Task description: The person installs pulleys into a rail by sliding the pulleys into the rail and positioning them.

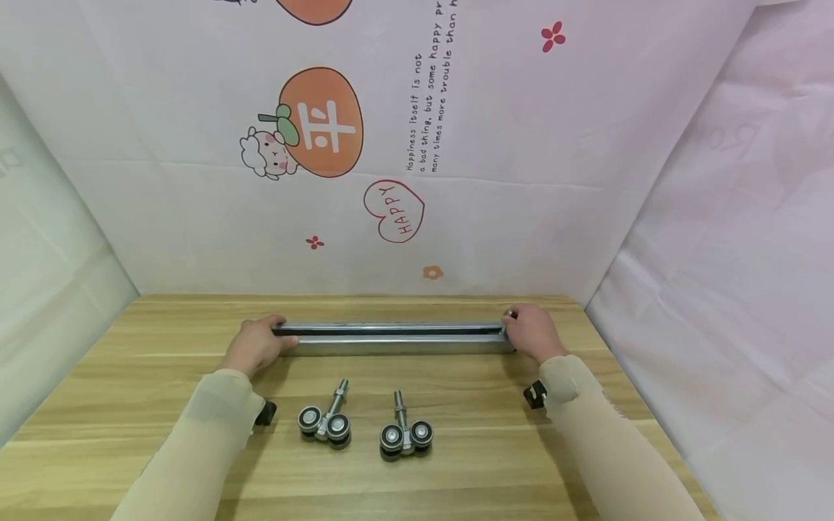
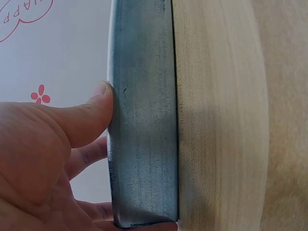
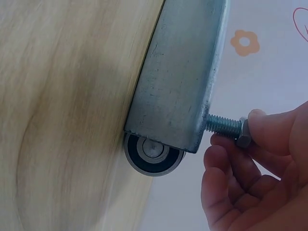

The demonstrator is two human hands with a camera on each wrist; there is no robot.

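A grey metal channel rail (image 1: 404, 346) lies across the wooden table, its slot facing up. My left hand (image 1: 254, 344) grips its left end; in the left wrist view the thumb (image 2: 94, 115) presses the slotted edge and other fingers reach round the end. At the right end my right hand (image 1: 534, 333) pinches the hex nut (image 3: 244, 134) on the threaded bolt of a roller trolley. One wheel (image 3: 154, 161) of that trolley sticks out partly past the rail's end. Whatever else of it sits inside the rail is hidden.
Two more roller trolleys (image 1: 324, 423) (image 1: 405, 438) rest on the table (image 1: 469, 470) in front of the rail, bolts pointing away from me. A white printed cloth (image 1: 489, 217) hangs behind the table, and plain white cloth stands at both sides.
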